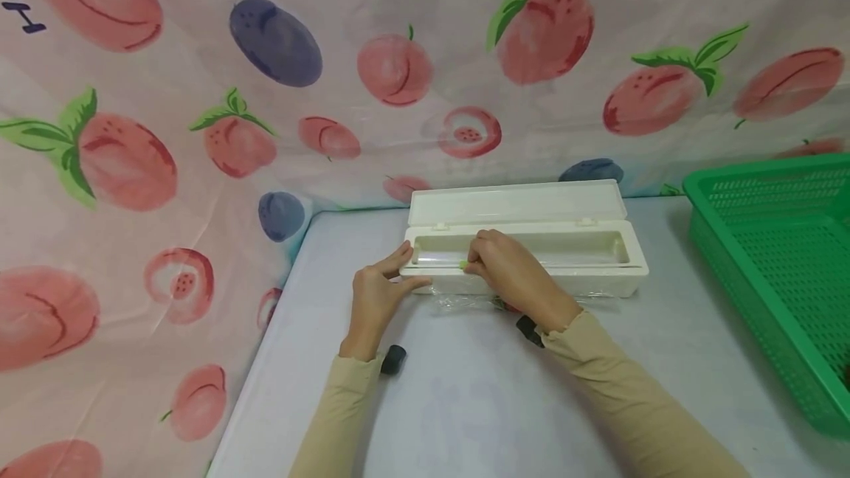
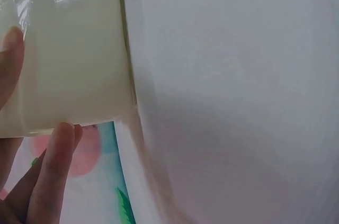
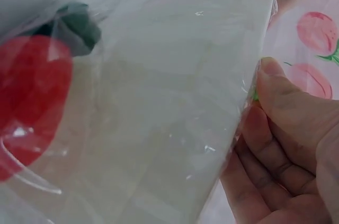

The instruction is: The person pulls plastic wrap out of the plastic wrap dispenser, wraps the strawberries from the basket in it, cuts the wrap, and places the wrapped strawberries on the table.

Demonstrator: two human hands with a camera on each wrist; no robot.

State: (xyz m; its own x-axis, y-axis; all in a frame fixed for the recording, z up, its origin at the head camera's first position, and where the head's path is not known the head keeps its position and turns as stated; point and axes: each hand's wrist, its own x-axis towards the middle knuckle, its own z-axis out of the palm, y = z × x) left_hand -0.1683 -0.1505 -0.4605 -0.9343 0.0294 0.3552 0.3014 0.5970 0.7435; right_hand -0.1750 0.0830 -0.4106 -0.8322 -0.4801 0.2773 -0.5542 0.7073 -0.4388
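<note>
A long white cling film dispenser (image 1: 578,282) lies with its lid (image 1: 518,205) raised at the back. Clear film (image 1: 458,304) hangs over its front. My left hand (image 1: 378,297) grips the dispenser's left end, thumb at the front and fingers at the end. Along the front rim, left of the middle, my right hand (image 1: 508,264) pinches a small green slide cutter (image 1: 464,265), mostly hidden by the fingers. In the right wrist view, a red rounded shape (image 3: 32,97) with a dark green top shows at the film; whether it is printed or solid I cannot tell.
A green plastic basket (image 1: 750,279) stands on the right of the white table (image 1: 451,411). Behind and to the left hangs a fruit-printed cloth (image 1: 319,153). Black wrist devices (image 1: 394,360) sit under both forearms.
</note>
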